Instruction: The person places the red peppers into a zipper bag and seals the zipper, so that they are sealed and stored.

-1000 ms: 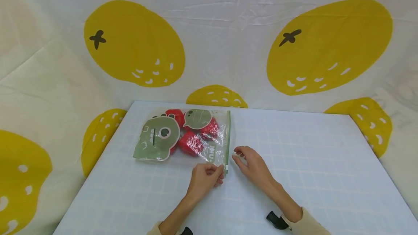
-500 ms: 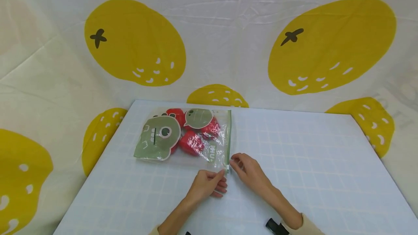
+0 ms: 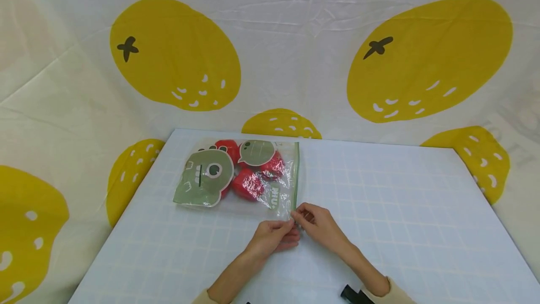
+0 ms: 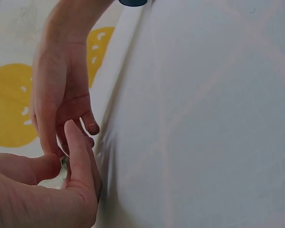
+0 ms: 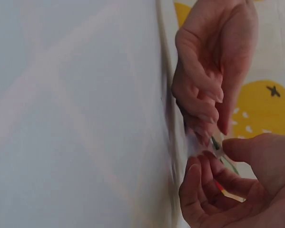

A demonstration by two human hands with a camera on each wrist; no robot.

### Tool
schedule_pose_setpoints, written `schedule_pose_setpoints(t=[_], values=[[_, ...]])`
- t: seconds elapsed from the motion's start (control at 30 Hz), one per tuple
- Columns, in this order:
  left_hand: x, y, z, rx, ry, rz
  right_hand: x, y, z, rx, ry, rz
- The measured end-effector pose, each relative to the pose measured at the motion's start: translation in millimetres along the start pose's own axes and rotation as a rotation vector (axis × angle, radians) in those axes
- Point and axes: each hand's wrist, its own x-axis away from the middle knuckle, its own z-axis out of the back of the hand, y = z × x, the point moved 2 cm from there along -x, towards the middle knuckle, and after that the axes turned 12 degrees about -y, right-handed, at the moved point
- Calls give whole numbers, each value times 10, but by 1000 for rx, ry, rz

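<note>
A clear zip bag (image 3: pixel 202 184) with a green dinosaur print lies flat on the table, its green-edged zip strip (image 3: pixel 296 168) facing right. Several red objects (image 3: pixel 247 185) show through the plastic. At the near right corner of the bag, my left hand (image 3: pixel 270 239) pinches the end of the zip edge between thumb and fingers. My right hand (image 3: pixel 319 225) meets it there, thumb and index finger pinching the same edge just above. In the right wrist view, a bit of green strip (image 5: pixel 231 166) runs between the fingertips of both hands. The corner itself is mostly hidden by the fingers.
A pale blue checked cloth (image 3: pixel 401 210) covers the table. Behind it hangs a white curtain (image 3: pixel 291 60) with yellow fruit prints. A black wrist camera (image 3: pixel 354 294) sits on the right forearm.
My right hand has come down and left to the bag's near right corner and now pinches its zip edge. My left hand has shifted slightly right and nearer, still at that corner.
</note>
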Motion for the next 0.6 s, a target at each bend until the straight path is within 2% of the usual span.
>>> schedule_pose_setpoints(t=[0.23, 0.43, 0.6], values=[[-13, -4, 20, 15, 21, 11, -21, 39, -6, -42, -23, 7], [-54, -30, 33, -6, 48, -33, -40, 66, 9, -68, -44, -25], [-66, -33, 15, -30, 65, -50, -58, 73, 18, -89, -27, -46]])
